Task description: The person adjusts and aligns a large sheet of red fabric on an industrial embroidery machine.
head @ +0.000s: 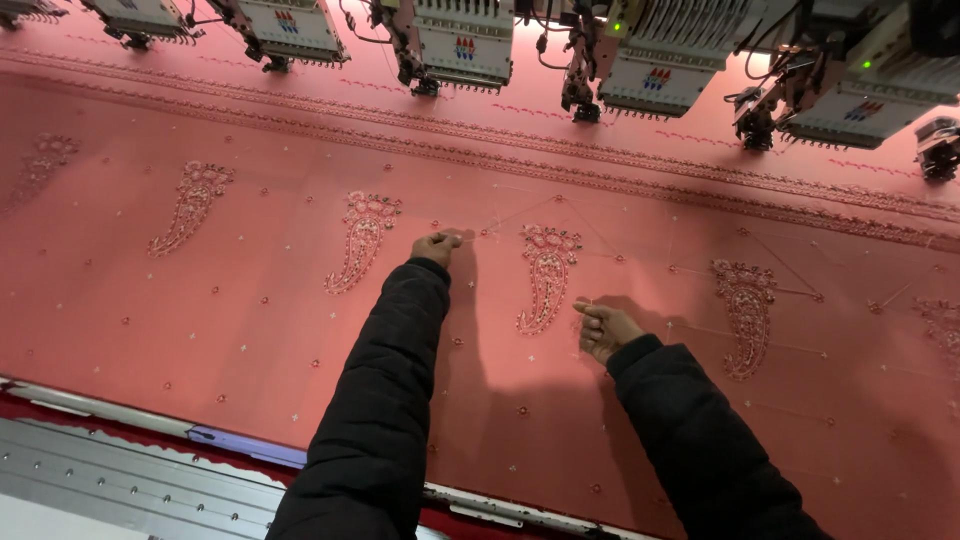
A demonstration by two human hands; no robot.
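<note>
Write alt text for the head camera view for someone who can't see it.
Two hands in black sleeves reach over pink fabric embroidered with paisley motifs; the left hand pinches a loose thread, the right hand is closed beside one paisley motif. A row of embroidery machine heads hangs above.

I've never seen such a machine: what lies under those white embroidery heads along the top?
Under the white embroidery heads stretches the pink embroidered fabric, with stitched border bands. The needle tips are too small to make out.

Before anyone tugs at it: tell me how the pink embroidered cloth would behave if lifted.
The pink embroidered cloth is probably floppy; it lies flat only because it looks stretched across the machine bed. The loose threads near the left hand would likely snag or break easily.
</note>
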